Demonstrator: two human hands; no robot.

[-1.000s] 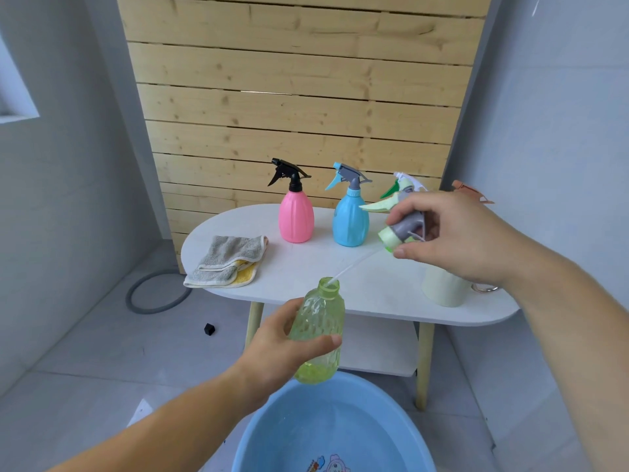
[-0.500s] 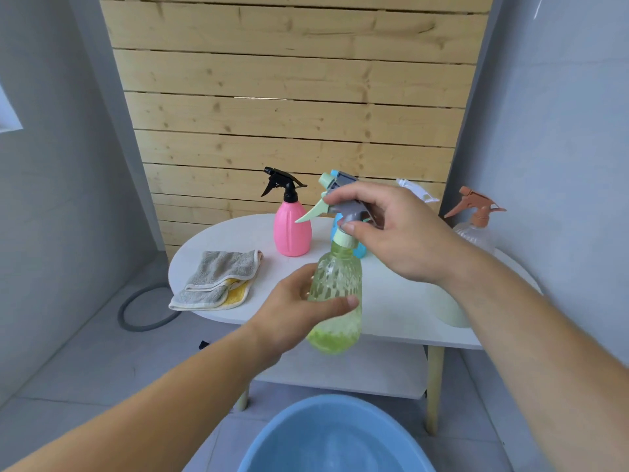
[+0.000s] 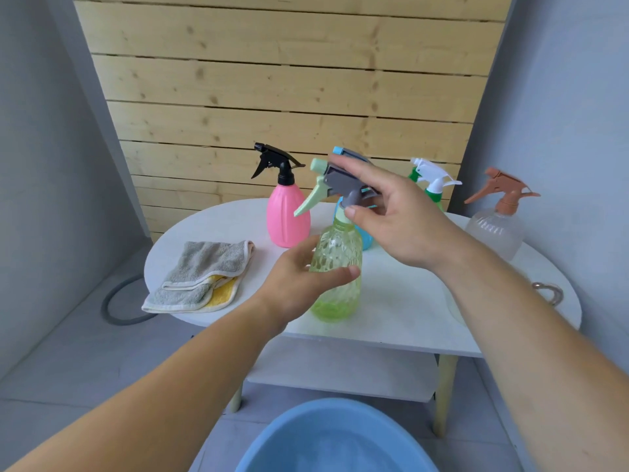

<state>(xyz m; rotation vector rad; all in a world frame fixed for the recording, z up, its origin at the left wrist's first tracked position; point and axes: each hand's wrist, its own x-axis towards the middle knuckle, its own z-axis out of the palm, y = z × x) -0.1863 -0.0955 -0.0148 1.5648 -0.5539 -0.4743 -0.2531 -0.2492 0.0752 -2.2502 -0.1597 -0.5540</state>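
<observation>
Item: green spray bottle, part-filled, upright over the near edge of the desk, just in front of the pink bottle. The left hand has its fingers wrapped round the body, apparently to steady it against twisting. Spray head sits on the neck with the nozzle pointing left, and the right hand has thumb and fingers clamped on it, likely to screw it tight.
</observation>
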